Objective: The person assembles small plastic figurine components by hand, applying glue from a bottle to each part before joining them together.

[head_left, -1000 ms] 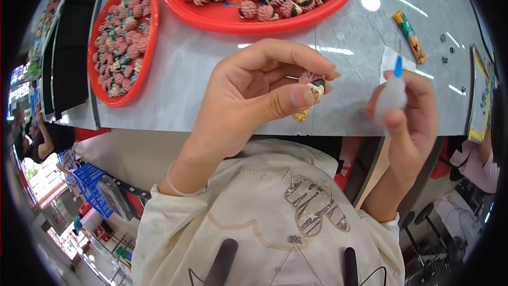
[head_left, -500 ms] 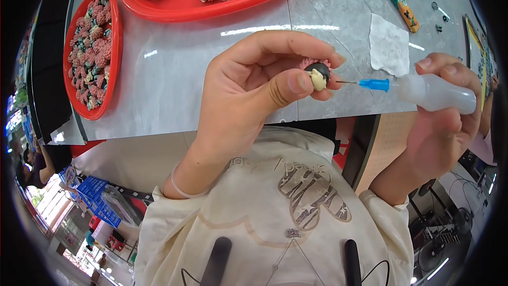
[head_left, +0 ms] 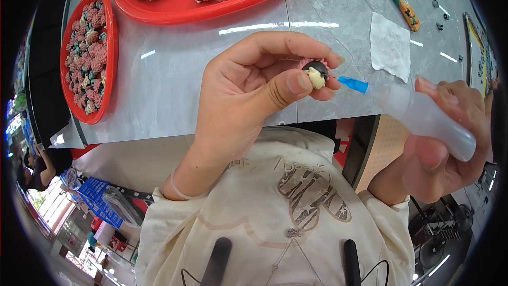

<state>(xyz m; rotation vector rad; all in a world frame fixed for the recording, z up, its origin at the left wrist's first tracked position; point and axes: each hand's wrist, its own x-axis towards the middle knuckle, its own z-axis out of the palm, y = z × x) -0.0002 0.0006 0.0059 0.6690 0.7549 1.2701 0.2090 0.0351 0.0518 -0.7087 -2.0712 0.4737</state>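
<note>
Between the thumb and fingers of my left hand [head_left: 254, 82] is a small figurine [head_left: 316, 74], pink and ridged at the back, with black and cream parts. My right hand [head_left: 450, 132] grips a translucent squeeze bottle [head_left: 428, 119] that has a blue needle tip [head_left: 353, 85]. The bottle slants down to the right. Its needle points at the figurine's right side, close to my left fingertips; whether it touches cannot be made out.
A large red tray [head_left: 159, 17] and a smaller red tray [head_left: 110, 74] hold many similar pink pieces. On the right of the grey table lie a white tissue [head_left: 390, 47], a green and orange tube [head_left: 399, 2] and small black parts [head_left: 440, 26].
My right hand has brought the bottle's needle left to the figurine and lowered the bottle's back end, so it tilts more. The left hand stays nearly still.
</note>
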